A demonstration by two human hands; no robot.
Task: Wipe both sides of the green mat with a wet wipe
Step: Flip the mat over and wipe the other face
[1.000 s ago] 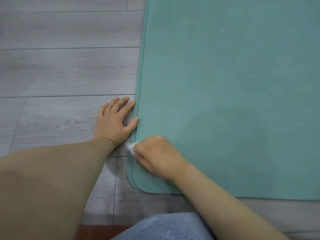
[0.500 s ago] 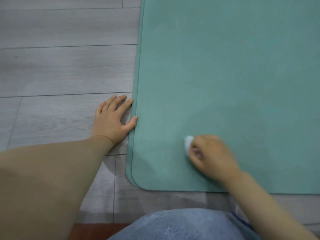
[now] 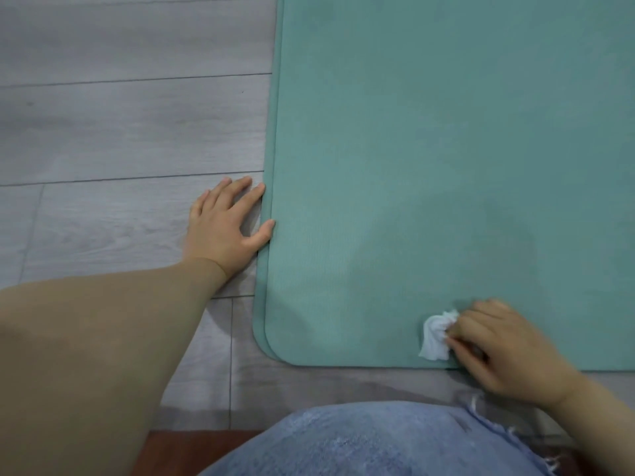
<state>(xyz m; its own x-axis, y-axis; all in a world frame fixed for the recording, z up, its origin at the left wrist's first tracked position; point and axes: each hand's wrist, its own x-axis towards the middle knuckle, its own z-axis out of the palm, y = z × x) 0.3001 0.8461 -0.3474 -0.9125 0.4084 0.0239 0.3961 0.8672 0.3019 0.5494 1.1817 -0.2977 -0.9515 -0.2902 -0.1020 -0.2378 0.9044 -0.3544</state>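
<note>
Where it lies flat on the grey plank floor (image 3: 120,132), the green mat (image 3: 446,149) fills the upper right of the view, w/ its left edge running near-vertical, leaning slightly right toward the top, and its near edge running left-right just in front of the person's knee. Long axis can't be told, since the mat runs off the top and right of the frame. Its rounded near-left corner shows two layers, one edge just inside the other.

The wet wipe (image 3: 435,336), white and bunched up, sits on the mat close to the near edge, right of centre. The right hand (image 3: 505,348) holds it w/ curled fingers pinching its right side, knuckles up, hand partly over the mat's near edge.

The left hand (image 3: 223,228) lies flat on the floor, fingers straight and spread, gripping nothing; thumb tip and index tip touch the mat's left edge. Denim-covered knee (image 3: 360,444) at bottom centre.
</note>
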